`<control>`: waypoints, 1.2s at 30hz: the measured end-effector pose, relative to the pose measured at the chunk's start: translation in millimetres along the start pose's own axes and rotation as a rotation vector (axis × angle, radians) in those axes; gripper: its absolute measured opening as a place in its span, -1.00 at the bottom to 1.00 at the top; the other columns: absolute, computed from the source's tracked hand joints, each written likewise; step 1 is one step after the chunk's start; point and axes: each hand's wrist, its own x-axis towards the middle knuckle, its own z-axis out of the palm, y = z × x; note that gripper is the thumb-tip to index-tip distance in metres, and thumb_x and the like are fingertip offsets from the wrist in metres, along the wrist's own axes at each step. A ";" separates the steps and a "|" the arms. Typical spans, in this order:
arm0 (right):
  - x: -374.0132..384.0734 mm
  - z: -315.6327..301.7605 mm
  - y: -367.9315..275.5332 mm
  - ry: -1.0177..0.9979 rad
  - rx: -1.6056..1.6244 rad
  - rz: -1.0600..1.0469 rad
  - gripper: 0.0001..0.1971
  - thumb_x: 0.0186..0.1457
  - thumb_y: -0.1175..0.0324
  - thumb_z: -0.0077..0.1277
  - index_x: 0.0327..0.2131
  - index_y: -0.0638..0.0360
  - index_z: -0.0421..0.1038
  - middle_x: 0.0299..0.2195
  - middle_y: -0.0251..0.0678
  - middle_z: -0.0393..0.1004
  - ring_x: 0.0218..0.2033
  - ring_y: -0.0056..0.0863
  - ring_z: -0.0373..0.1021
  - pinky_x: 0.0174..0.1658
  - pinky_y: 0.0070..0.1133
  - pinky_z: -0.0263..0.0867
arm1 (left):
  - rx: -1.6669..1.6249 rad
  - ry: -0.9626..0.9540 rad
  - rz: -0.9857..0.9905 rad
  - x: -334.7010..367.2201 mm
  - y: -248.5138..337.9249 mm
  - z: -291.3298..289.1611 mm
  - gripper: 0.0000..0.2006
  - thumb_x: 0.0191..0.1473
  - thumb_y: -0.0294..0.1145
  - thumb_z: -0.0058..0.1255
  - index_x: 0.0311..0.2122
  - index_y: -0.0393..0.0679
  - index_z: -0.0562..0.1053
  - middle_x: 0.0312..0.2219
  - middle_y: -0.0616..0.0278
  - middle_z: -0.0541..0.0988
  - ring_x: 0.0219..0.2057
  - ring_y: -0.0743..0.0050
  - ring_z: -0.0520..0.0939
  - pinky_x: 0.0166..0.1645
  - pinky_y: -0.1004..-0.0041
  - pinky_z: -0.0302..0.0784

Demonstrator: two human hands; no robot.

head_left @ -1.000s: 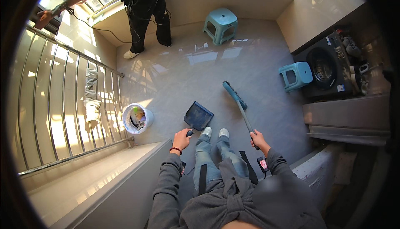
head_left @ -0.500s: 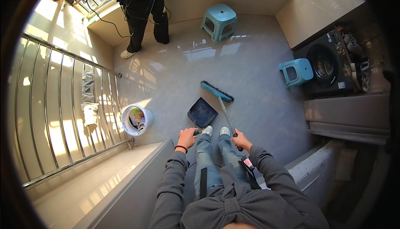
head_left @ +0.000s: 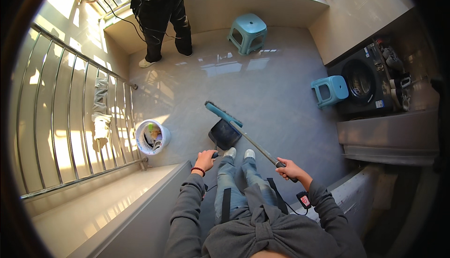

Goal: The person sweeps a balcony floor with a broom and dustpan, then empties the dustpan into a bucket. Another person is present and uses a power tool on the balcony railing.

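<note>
The person stood on a grey tiled floor (head_left: pixel 281 98) and looked down past their jeans and pale shoes. The left hand (head_left: pixel 205 158) was closed around the short handle of a dark dustpan (head_left: pixel 224 134), which sat on the floor just ahead of the shoes, its open mouth turned away from the person. The right hand (head_left: pixel 289 169) was wrapped around the dark grip at the end of a long-handled broom (head_left: pixel 243 133); the shaft ran up and to the left across the view, and the teal brush head lay at the far edge of the dustpan, touching or nearly touching its rim (the angle made it hard to tell which).

To the person's left a small white bin (head_left: pixel 152 137) with litter inside stood close to a metal railing (head_left: pixel 70 122), over which a pale cloth (head_left: pixel 99 112) hung. Two teal plastic stools stood well apart: one stool (head_left: pixel 248 32) at the far end of the floor near the window ledge, the other stool (head_left: pixel 330 89) just beside a dark front-loading washing machine (head_left: pixel 363 82) on the right. Another person in dark clothes (head_left: pixel 159 14) stood at the far left corner, feet on the floor, well away from the broom and dustpan
</note>
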 end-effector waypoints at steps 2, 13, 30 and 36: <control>-0.2 2.6 -1.6 0.040 -0.009 -0.049 -0.29 -0.06 0.49 -0.03 0.16 0.15 -0.14 -0.67 -0.40 0.24 -0.75 -0.67 0.15 -0.71 -0.64 0.14 | -0.003 0.002 -0.017 -9.3 -3.2 -4.5 -0.65 -0.15 -0.47 0.02 -0.15 -0.01 0.39 -0.26 0.22 0.48 -0.19 0.20 0.41 -0.12 0.26 0.20; 137.5 43.8 20.2 0.359 -0.406 -0.169 -0.32 -0.10 0.41 -0.05 0.13 0.21 -0.07 -0.55 -0.14 0.40 -0.66 -0.42 0.36 -0.59 -0.49 0.30 | -0.009 -0.066 -0.077 -47.7 -33.2 -8.2 -0.64 -0.15 -0.49 0.01 -0.15 0.02 0.39 -0.24 0.25 0.47 -0.21 0.21 0.40 -0.11 0.27 0.18; 30.8 23.2 -19.1 -0.237 0.124 0.206 -0.35 -0.04 0.52 -0.07 0.15 0.06 -0.07 -0.64 -0.42 0.20 -0.73 -0.73 0.05 -0.69 -0.72 0.04 | -0.153 0.057 -0.183 -83.3 -34.8 0.0 -0.64 -0.12 -0.48 -0.01 -0.12 0.03 0.38 -0.26 0.25 0.48 -0.19 0.19 0.40 -0.11 0.26 0.18; 37.7 53.1 -23.0 -0.072 -0.118 -0.031 -0.31 -0.05 0.53 -0.07 0.17 0.07 -0.11 -0.68 -0.43 0.20 -0.74 -0.69 0.12 -0.70 -0.66 0.10 | -0.190 0.147 -0.287 -118.2 -40.4 7.3 -0.61 -0.13 -0.48 0.00 -0.09 0.03 0.36 -0.26 0.22 0.48 -0.17 0.19 0.40 -0.10 0.26 0.18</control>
